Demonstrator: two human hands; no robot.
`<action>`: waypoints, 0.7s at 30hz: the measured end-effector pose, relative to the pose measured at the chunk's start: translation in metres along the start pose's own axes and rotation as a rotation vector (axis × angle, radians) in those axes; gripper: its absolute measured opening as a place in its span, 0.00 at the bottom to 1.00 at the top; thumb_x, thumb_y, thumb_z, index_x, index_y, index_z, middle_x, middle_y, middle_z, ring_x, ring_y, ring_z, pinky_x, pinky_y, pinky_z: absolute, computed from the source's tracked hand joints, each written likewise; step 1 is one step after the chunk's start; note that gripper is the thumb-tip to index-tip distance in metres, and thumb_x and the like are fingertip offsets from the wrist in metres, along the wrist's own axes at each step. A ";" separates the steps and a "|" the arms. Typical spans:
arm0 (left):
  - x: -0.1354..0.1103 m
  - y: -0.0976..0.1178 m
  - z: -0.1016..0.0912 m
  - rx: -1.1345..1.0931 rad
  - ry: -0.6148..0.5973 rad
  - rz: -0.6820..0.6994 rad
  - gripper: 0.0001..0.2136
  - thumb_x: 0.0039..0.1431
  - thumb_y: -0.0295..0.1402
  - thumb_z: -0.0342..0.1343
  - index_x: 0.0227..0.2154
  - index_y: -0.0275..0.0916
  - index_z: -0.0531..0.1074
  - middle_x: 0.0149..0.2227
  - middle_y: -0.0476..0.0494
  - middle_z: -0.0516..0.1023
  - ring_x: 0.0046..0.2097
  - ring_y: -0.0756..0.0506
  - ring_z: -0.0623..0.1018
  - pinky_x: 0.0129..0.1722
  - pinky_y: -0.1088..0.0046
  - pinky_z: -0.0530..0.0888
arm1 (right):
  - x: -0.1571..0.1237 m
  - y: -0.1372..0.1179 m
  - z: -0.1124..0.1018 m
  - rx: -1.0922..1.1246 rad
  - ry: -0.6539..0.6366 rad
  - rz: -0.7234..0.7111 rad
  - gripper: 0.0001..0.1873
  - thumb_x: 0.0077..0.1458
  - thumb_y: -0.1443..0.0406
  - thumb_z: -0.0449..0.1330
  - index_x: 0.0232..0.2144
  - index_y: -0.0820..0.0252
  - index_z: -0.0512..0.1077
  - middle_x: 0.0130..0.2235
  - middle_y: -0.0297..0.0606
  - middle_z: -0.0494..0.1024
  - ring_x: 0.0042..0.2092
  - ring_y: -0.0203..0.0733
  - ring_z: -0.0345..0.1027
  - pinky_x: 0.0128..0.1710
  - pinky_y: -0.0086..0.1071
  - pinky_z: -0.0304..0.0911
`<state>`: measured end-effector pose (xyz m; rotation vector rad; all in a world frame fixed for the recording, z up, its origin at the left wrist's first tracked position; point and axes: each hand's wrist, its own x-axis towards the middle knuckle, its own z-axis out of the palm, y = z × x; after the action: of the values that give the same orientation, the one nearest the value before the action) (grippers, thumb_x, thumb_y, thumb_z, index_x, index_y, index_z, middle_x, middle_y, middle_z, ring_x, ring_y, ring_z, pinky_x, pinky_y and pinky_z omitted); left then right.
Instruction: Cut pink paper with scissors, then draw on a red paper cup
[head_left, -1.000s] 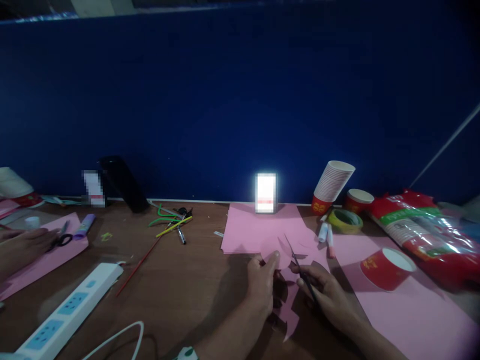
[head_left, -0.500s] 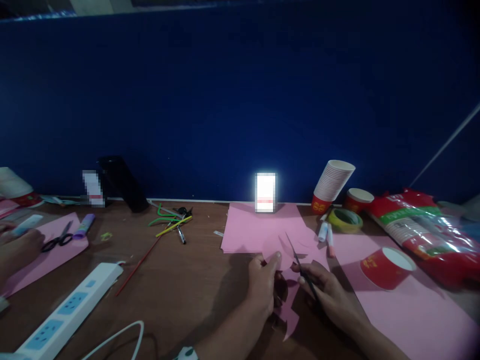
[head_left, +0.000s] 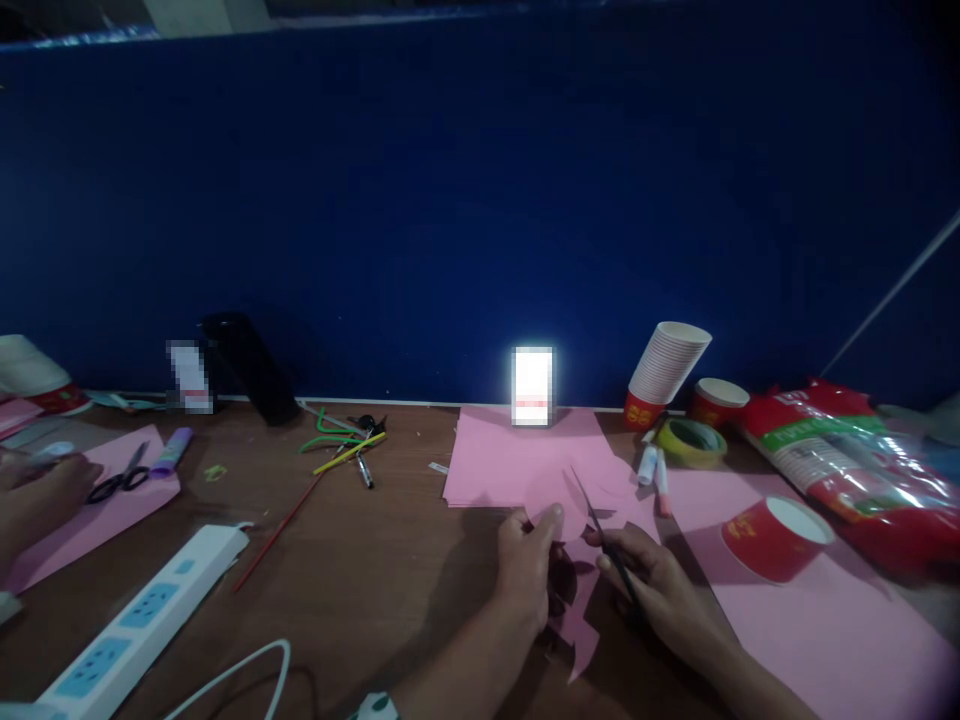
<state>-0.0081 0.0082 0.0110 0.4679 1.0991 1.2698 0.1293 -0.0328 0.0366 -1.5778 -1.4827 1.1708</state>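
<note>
Between thumb and fingers, my left hand pinches a rounded pink paper piece. My right hand grips black-handled scissors, whose blades point up and away, right beside the paper's edge. Below the hands lie jagged pink paper scraps. Just behind them a stack of pink paper lies on the table, with a bright, blurred-out upright screen at its back edge.
On the right are a red paper cup, stacked cups, yellow tape, markers and a red plastic bag. On the left lie a power strip, pipe cleaners and another person's hand near other scissors.
The scissors and the pink paper piece have shifted only slightly in my hands. At the far left, the other person's hand has moved a little to the right.
</note>
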 end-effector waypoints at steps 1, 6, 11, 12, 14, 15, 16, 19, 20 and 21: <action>0.000 0.000 0.000 -0.002 0.001 0.003 0.17 0.36 0.42 0.68 0.22 0.35 0.70 0.16 0.51 0.69 0.18 0.54 0.66 0.18 0.78 0.64 | 0.001 0.002 0.000 0.001 -0.006 -0.001 0.26 0.49 0.50 0.58 0.42 0.64 0.72 0.23 0.29 0.65 0.23 0.35 0.59 0.22 0.28 0.56; -0.001 0.001 0.001 -0.028 -0.004 -0.003 0.17 0.35 0.42 0.68 0.23 0.34 0.71 0.16 0.52 0.69 0.18 0.54 0.65 0.18 0.78 0.65 | 0.003 0.007 0.000 0.025 -0.003 -0.007 0.26 0.49 0.50 0.58 0.43 0.64 0.71 0.25 0.29 0.64 0.23 0.34 0.59 0.22 0.28 0.56; -0.001 0.001 0.001 -0.024 0.004 -0.009 0.18 0.35 0.42 0.68 0.22 0.34 0.70 0.17 0.52 0.69 0.18 0.54 0.66 0.18 0.78 0.64 | 0.001 0.003 0.000 0.020 -0.015 0.007 0.25 0.48 0.51 0.59 0.43 0.62 0.72 0.24 0.29 0.64 0.23 0.35 0.60 0.22 0.29 0.56; -0.001 0.001 0.001 -0.026 -0.001 -0.008 0.18 0.35 0.42 0.68 0.22 0.34 0.70 0.17 0.51 0.69 0.18 0.54 0.66 0.18 0.79 0.64 | 0.001 0.002 0.000 0.025 -0.011 0.003 0.25 0.48 0.51 0.60 0.43 0.62 0.73 0.24 0.28 0.64 0.23 0.35 0.59 0.22 0.29 0.56; 0.000 0.000 0.000 -0.037 -0.016 0.005 0.18 0.36 0.42 0.68 0.23 0.34 0.71 0.17 0.52 0.70 0.18 0.54 0.66 0.18 0.78 0.64 | 0.001 0.001 0.001 0.026 -0.004 -0.004 0.24 0.47 0.52 0.61 0.42 0.62 0.74 0.23 0.28 0.64 0.23 0.35 0.59 0.22 0.28 0.56; 0.001 -0.001 0.000 -0.040 -0.022 0.009 0.18 0.37 0.43 0.68 0.24 0.34 0.71 0.17 0.52 0.69 0.18 0.54 0.66 0.18 0.78 0.64 | 0.001 0.001 0.001 0.025 0.000 -0.008 0.24 0.47 0.53 0.61 0.42 0.62 0.74 0.22 0.28 0.64 0.22 0.35 0.59 0.22 0.28 0.56; 0.002 -0.001 -0.001 -0.042 -0.025 0.012 0.18 0.37 0.43 0.67 0.24 0.34 0.71 0.16 0.52 0.69 0.17 0.54 0.66 0.18 0.78 0.64 | 0.000 0.001 0.001 0.020 0.001 -0.009 0.23 0.47 0.53 0.62 0.43 0.62 0.74 0.22 0.28 0.64 0.22 0.35 0.59 0.22 0.28 0.56; 0.003 -0.002 0.000 -0.051 -0.038 0.016 0.18 0.38 0.44 0.67 0.25 0.34 0.71 0.17 0.52 0.69 0.17 0.53 0.66 0.18 0.77 0.64 | 0.000 0.000 0.000 -0.009 0.002 -0.008 0.23 0.47 0.54 0.61 0.43 0.61 0.74 0.20 0.28 0.65 0.22 0.37 0.61 0.21 0.28 0.57; 0.003 -0.001 0.000 -0.054 -0.042 0.019 0.18 0.38 0.44 0.67 0.25 0.34 0.71 0.17 0.52 0.69 0.18 0.53 0.66 0.18 0.77 0.64 | -0.001 -0.001 0.000 -0.016 0.006 -0.009 0.23 0.47 0.53 0.61 0.43 0.61 0.75 0.20 0.29 0.65 0.22 0.37 0.61 0.21 0.28 0.57; 0.003 0.000 0.000 -0.051 -0.042 0.020 0.19 0.38 0.44 0.67 0.25 0.34 0.71 0.17 0.51 0.69 0.18 0.53 0.66 0.18 0.77 0.64 | -0.001 -0.002 0.000 -0.025 0.012 -0.011 0.23 0.47 0.53 0.61 0.43 0.61 0.75 0.21 0.29 0.66 0.22 0.37 0.61 0.21 0.28 0.57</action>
<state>-0.0082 0.0107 0.0097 0.4656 1.0265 1.2967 0.1288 -0.0338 0.0391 -1.5894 -1.5016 1.1385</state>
